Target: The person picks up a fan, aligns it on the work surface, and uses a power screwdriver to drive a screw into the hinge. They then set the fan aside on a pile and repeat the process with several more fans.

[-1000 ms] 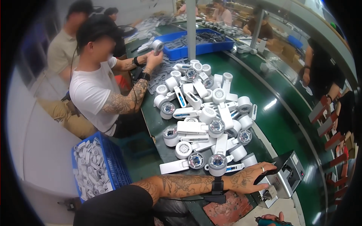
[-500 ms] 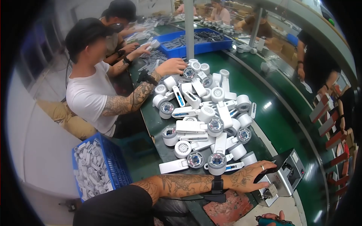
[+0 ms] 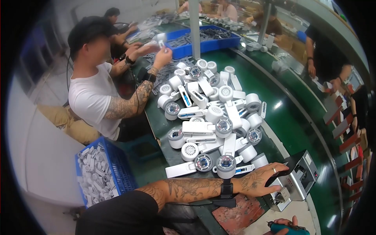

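Note:
My left hand (image 3: 261, 179) lies with spread fingers on the black front of a small grey bench fixture (image 3: 298, 181) at the table's near right. A black band sits on that wrist. Only part of my right hand (image 3: 282, 226) shows at the bottom edge, closed around a teal hand tool (image 3: 290, 229). Just left of my left hand starts a big heap of white handheld fan parts (image 3: 213, 117), some with round grey heads.
A red-brown mat (image 3: 237, 214) lies under my wrist on the green table (image 3: 297, 117). A blue crate of white parts (image 3: 98, 174) stands on the floor at left. A person in a white shirt (image 3: 94, 98) works beside the heap. A blue tray (image 3: 203, 39) sits at the far end.
My hands have barely moved. The person in the white shirt has raised a hand holding a white part higher, toward the blue tray.

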Demonstrator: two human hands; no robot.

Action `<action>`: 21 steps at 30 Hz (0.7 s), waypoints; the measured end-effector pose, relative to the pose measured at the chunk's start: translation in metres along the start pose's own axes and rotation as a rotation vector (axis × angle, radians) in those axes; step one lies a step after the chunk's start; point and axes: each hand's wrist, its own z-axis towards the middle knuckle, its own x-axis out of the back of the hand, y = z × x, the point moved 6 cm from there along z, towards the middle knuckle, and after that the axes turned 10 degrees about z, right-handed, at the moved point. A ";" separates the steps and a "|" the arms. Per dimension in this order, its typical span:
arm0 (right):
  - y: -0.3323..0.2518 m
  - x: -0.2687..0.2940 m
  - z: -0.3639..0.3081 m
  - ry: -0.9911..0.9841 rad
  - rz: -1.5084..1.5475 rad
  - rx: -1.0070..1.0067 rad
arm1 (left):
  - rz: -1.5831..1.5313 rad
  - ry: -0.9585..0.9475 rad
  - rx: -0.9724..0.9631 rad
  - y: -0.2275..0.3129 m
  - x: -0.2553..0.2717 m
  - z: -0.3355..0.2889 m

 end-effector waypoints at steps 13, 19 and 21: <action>-0.003 0.002 0.000 -0.033 0.018 0.010 | 0.002 0.036 -0.019 0.003 0.001 -0.003; -0.005 -0.003 0.002 -0.008 0.009 0.033 | -0.013 0.011 0.024 0.000 0.001 -0.002; -0.005 -0.005 0.003 0.000 0.019 0.035 | -0.014 0.015 0.029 -0.001 0.002 -0.002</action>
